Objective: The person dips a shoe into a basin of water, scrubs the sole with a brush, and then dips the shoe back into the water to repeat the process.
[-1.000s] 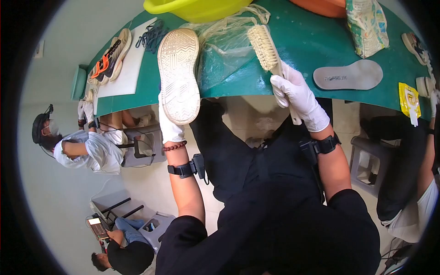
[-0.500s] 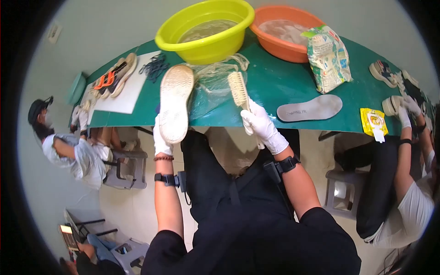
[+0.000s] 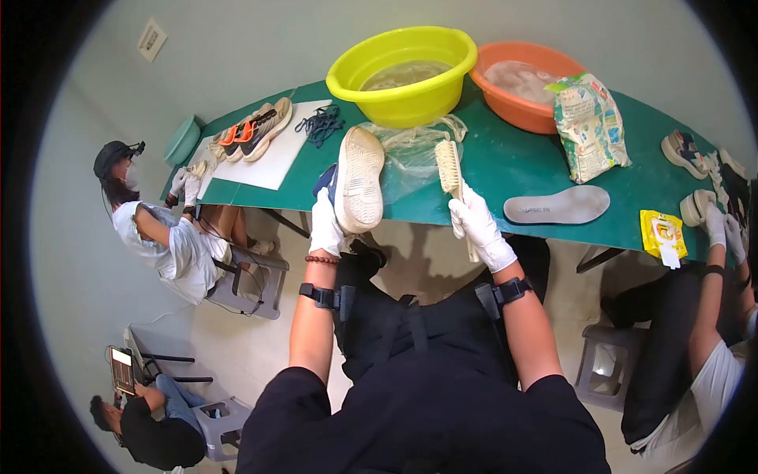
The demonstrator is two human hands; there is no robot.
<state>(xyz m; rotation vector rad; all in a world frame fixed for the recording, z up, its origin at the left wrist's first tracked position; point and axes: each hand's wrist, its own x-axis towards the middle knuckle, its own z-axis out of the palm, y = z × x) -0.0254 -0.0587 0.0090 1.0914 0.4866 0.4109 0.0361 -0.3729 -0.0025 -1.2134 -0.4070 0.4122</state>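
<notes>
**Item 1.** White-soled sneaker [image 3: 359, 189], sole turned up. Its long axis runs from the near edge of the green desk [image 3: 505, 167] towards the yellow plastic basin [image 3: 407, 101]. The white-gloved left hand [image 3: 325, 227] holds its near end, grip clenched round it.

**Item 2.** Pale bristle scrubbing brush [image 3: 448, 167], bristle face showing. The white-gloved right hand [image 3: 478, 225] has its grip clenched on the handle.

**Relation.**
- The brush stands to the sneaker's right, near but apart.
- The two long axes run roughly parallel.
- A crumpled clear plastic bag [image 3: 410, 154] lies on the desk between them.
- The right hand is the one nearer the brush head.
</notes>
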